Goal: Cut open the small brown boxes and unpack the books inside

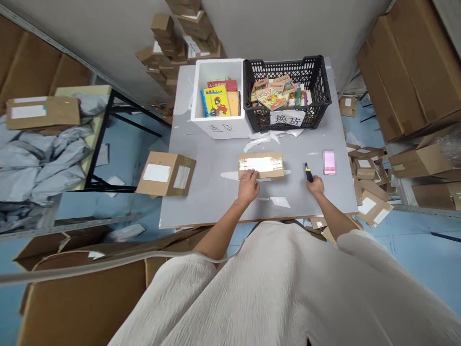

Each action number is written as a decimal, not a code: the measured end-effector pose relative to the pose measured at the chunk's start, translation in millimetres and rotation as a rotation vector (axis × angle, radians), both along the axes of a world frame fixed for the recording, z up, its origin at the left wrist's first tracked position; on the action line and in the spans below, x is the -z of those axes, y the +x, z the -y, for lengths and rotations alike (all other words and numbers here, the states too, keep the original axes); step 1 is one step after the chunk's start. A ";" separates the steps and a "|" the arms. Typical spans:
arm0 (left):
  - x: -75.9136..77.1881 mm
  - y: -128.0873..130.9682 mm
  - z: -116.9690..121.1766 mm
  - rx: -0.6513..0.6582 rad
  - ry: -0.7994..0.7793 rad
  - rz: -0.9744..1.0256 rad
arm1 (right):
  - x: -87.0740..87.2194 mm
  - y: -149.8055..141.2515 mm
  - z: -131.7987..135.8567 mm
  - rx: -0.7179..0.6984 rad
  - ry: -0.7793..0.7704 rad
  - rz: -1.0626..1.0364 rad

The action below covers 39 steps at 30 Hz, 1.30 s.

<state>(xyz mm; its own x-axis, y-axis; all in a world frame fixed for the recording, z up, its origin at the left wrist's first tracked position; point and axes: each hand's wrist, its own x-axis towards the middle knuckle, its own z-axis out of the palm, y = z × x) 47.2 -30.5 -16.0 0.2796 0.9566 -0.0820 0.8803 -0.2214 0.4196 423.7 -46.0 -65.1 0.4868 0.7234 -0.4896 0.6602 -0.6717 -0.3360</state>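
Observation:
On the grey table (205, 206) lies a small taped cardboard box (268, 169) with a white label on top. My left hand (248, 186) rests on the box's near left edge, its fingers laid over the cardboard and label. Off to the right, my right hand (316, 186) is closed round a black box cutter (309, 174), whose tip points away from me. A pink-screened phone (329, 162) lies just right of that hand. Scraps of white paper and tape stick to the tabletop around the box.
Behind the box stand a white foam bin (219, 129) and a black plastic crate (319, 113), both holding books. A larger labelled carton (169, 175) sits at the table's left edge. Grey parcels (43, 158) fill a side table; more boxes (370, 192) pile up on the right.

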 end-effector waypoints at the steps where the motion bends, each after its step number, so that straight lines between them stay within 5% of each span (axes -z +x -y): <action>1: 0.3 0.0 0.2 0.005 0.003 0.002 | -4.7 0.8 -1.8 0.069 0.041 -0.075; 5: 1.8 0.5 1.8 0.017 0.026 0.014 | -31.7 -3.1 -18.5 0.251 0.263 -0.394; 8: 2.7 1.0 3.2 0.028 0.040 0.044 | -58.7 -15.7 -36.9 0.188 0.372 -0.535; 13: 0.7 -2.8 1.7 0.044 0.059 0.137 | -104.8 -53.7 -58.8 -0.247 0.440 -0.526; 19: 3.7 -18.2 2.9 0.007 0.110 0.165 | -145.3 -115.7 -80.5 -0.832 0.416 -0.238; 28: 13.2 -25.3 10.3 0.106 0.098 0.214 | -169.0 -189.3 -96.7 -1.122 0.125 0.151; 39: 12.6 -22.7 7.4 0.107 0.093 0.257 | -184.8 -202.4 -96.9 -1.152 0.056 0.256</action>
